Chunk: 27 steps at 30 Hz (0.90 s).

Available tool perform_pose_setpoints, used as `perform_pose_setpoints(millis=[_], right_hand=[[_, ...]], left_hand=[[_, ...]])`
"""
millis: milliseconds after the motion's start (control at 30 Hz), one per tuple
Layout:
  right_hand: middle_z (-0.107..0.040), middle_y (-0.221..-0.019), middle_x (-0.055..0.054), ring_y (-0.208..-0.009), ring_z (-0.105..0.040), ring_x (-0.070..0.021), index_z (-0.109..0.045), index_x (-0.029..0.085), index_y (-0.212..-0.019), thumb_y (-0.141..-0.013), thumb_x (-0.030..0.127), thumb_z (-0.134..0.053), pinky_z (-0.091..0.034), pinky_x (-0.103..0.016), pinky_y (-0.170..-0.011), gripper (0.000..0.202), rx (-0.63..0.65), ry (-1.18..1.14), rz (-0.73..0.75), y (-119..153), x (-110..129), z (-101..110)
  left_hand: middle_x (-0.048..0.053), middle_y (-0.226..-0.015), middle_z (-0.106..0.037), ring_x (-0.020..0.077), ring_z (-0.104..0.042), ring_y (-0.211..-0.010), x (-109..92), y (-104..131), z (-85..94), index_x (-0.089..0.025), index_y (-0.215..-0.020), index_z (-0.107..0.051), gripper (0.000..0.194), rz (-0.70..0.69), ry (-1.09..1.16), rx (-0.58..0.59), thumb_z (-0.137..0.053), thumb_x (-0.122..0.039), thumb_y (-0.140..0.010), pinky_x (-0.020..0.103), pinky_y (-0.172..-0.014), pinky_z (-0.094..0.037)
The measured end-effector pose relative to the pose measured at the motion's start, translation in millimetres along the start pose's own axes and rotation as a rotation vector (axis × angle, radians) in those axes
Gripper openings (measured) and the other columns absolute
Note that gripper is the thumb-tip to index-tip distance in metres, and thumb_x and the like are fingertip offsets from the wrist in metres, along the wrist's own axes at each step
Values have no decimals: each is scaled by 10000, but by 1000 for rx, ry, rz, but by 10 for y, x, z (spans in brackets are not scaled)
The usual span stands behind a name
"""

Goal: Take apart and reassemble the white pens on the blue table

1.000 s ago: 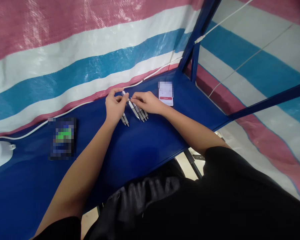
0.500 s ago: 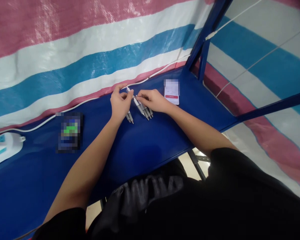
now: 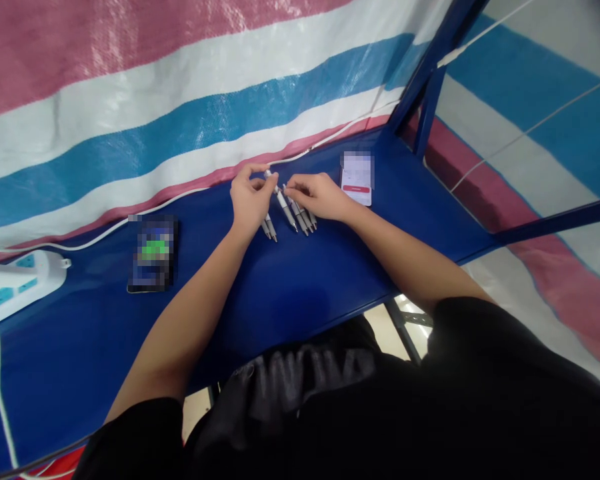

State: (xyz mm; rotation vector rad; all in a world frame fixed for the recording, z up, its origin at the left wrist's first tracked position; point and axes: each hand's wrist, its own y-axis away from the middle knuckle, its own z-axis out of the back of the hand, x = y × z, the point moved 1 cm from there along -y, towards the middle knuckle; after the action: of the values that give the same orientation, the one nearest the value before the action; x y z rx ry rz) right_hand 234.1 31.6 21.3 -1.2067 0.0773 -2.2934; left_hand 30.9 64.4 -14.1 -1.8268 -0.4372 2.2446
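Observation:
My left hand (image 3: 253, 195) pinches a white and grey pen (image 3: 286, 210) near its upper end, between thumb and fingers. The pen slants down to the right, its tip near the blue tabletop (image 3: 290, 280). Two more pens (image 3: 269, 228) lie just beside this hand, their upper parts hidden by it. On the right, my right hand (image 3: 314, 195) has thumb and forefinger closed at the top of a pen in a group of similar pens (image 3: 303, 219). Several tips of that group show below the fingers, side by side.
A phone (image 3: 356, 177) with a lit screen lies right of my hands. Another dark device (image 3: 154, 253), blurred out, lies to the left. Beyond it is a white power strip (image 3: 25, 280) with a cable. A striped tarp (image 3: 180, 143) hangs behind; a blue frame post (image 3: 430, 87) stands at right.
The view has shifted left, bringing more of the power strip in. My right fingertips have moved slightly away from the pen in my left hand.

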Motion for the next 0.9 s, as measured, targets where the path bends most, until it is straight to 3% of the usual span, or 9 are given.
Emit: perform_pose_setpoints(millis=[200,467,667,900], right_hand=[[-645,-729,10,-705,-541,-179,-649,217,-941,-1103,407,-601,-387,-333,-740,255,2,6,3,0,-19,-6],[-660,-723,8,-684,-554,-180,-650,217,-943,-1096,389,-601,-398,-335,-742,235,1,9,10,-5,-18,-10],[-653,-729,6,-693,-546,-179,-642,215,-928,-1115,429,-605,-393,-335,-749,287,5,20,10,-11,-45,-8],[-637,-728,14,-694,-538,-170,-662,202,-948,-1107,384,-603,-392,-319,-747,249,5,35,32,-4,-52,-18]], left_hand=[[-20,-696,-689,166,-609,-591,24,-3,9,-264,-1180,-701,426,21,-1,-2,-867,-590,-962,312,-593,-465],[-35,-634,-679,152,-575,-536,7,-8,7,-259,-1114,-726,353,16,11,22,-886,-531,-957,314,-570,-472],[-53,-643,-693,180,-629,-601,-23,27,16,-261,-1264,-725,395,-2,-76,35,-898,-419,-946,339,-690,-544],[14,-837,-792,242,-751,-828,-131,81,9,-228,-1223,-750,274,21,-407,135,-823,-247,-960,397,-917,-548]])
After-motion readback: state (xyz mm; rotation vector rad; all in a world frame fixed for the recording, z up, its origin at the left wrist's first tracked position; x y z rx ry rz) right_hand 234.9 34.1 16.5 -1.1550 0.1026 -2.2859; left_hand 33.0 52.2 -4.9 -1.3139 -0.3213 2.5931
